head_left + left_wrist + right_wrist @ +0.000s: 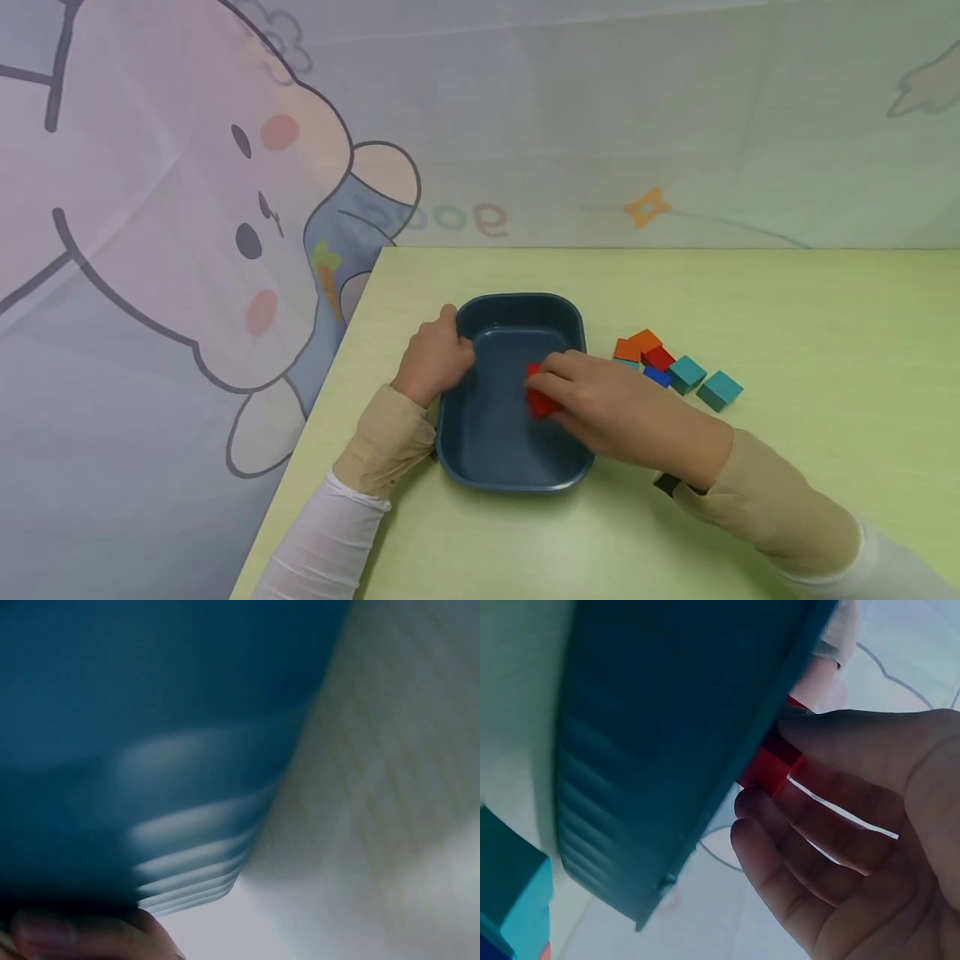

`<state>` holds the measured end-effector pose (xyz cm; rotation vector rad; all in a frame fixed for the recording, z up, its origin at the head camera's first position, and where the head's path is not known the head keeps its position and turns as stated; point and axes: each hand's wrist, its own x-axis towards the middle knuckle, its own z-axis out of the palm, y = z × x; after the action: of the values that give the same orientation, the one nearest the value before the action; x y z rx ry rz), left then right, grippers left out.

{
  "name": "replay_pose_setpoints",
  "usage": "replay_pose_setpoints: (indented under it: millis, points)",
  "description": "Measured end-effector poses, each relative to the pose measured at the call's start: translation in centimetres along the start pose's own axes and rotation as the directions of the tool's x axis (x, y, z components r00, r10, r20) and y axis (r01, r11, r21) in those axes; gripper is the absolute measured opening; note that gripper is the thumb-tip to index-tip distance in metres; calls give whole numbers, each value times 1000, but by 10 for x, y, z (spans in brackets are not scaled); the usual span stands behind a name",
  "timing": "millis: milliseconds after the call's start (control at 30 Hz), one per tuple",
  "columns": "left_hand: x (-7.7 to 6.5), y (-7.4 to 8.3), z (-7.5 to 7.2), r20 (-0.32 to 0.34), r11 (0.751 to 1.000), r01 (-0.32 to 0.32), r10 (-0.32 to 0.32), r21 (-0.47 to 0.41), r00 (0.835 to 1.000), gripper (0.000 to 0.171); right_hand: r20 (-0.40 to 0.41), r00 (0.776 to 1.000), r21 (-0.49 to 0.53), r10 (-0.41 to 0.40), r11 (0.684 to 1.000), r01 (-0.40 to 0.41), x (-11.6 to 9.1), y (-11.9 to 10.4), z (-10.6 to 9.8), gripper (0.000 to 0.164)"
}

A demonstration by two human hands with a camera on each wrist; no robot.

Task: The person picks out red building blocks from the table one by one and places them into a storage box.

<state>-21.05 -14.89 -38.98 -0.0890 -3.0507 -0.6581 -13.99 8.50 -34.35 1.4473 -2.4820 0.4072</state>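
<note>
A dark blue rectangular tray (487, 467) with rounded corners stands on the table. At its left side my left hand (435, 358) grips the rim, thumb over the edge. In the left wrist view, fingers (90, 935) show beside the tray's ribbed outer wall (187, 795). My right hand (607, 404) reaches over the right rim and pinches a red block (538, 393) above the tray's inside. The right wrist view has the red block (772, 763) between thumb and fingers, partly hidden behind the tray wall (660, 750).
Right of the tray lies a loose group of blocks: orange (643, 341), red (658, 359), blue (657, 377) and teal (687, 375), with another teal block (720, 391) further right. My right forearm passes in front of them. A printed cloth (562, 125) hangs behind the table (825, 333).
</note>
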Motion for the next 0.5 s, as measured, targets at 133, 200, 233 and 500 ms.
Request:
replay_pose_setpoints:
  millis: [133, 200, 233, 500]
  points:
    - [0, -1, -1, -8, 1000, -3, 3, -1, 1000, 35, 15, 1000, 11, -9, 1000, 9, 3, -1, 6, 37]
    - [0, -1, -1, -8, 1000, -5, 5, -3, 1000, 34, 22, 1000, 7, -8, 1000, 8, 3, -1, 9, 37]
    - [0, -1, -1, -8, 1000, -6, 6, -3, 1000, 33, 26, 1000, 3, -7, 1000, 7, 3, -1, 10, 38]
    - [1, -1, 0, 9, 1000, -1, 1, -14, 1000, 33, 51, 998, -35, 26, 999, -24, 1, 2, 10, 37]
